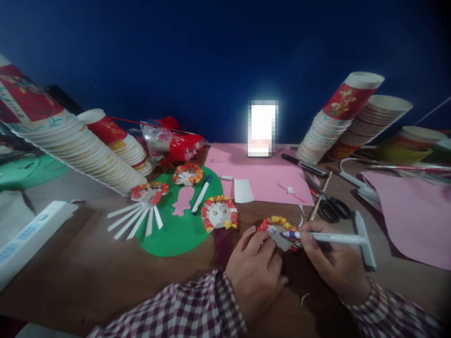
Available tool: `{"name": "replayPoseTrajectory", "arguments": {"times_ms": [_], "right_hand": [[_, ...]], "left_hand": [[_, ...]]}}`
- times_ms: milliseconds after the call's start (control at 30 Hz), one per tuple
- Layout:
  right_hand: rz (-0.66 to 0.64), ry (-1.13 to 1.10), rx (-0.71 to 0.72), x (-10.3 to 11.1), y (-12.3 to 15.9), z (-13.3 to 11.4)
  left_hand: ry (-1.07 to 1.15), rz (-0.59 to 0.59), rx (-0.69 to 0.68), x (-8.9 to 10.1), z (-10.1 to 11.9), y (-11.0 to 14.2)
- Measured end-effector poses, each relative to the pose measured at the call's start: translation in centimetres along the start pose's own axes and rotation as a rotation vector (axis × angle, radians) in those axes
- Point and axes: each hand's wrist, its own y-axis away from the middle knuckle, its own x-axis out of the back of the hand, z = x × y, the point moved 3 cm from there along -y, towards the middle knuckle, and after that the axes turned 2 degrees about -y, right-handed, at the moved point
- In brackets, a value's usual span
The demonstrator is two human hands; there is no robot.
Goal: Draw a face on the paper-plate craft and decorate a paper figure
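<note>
Red-rimmed paper disc (282,241), left hand (255,272) over its edge, grip unclear, right hand (338,265) closed round marker (333,238), cup lettering (14,101) unreadable

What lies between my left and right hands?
The head view shows a red-and-yellow-rimmed disc, with the marker in your right hand angled over it.

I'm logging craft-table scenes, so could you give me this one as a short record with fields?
Left hand: rests on the left part of a pale disc with a ruffled red-and-yellow rim
Right hand: holds a slim white marker, purple tip towards that disc
Green area: three similar discs on or overlapping a rounded green sheet, plus a pink paper cutout
Beyond right hand: black-handled scissors
Sides: stacked red-and-white paper cups, left and right
</note>
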Motion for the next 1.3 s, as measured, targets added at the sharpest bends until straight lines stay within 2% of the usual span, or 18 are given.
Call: {"name": "replayPoseTrajectory", "arguments": {"times_ms": [1133, 1300], "right_hand": [[0.051, 0.048, -0.014, 0.31, -0.05, 0.15], [0.035, 0.033, 0.026, 0.16, -0.18, -0.23]], "left_hand": [[0.045, 0.016, 0.008, 0.12, 0.00, 0.00], [0.049, 0.016, 0.000, 0.11, -0.02, -0.10]]}}
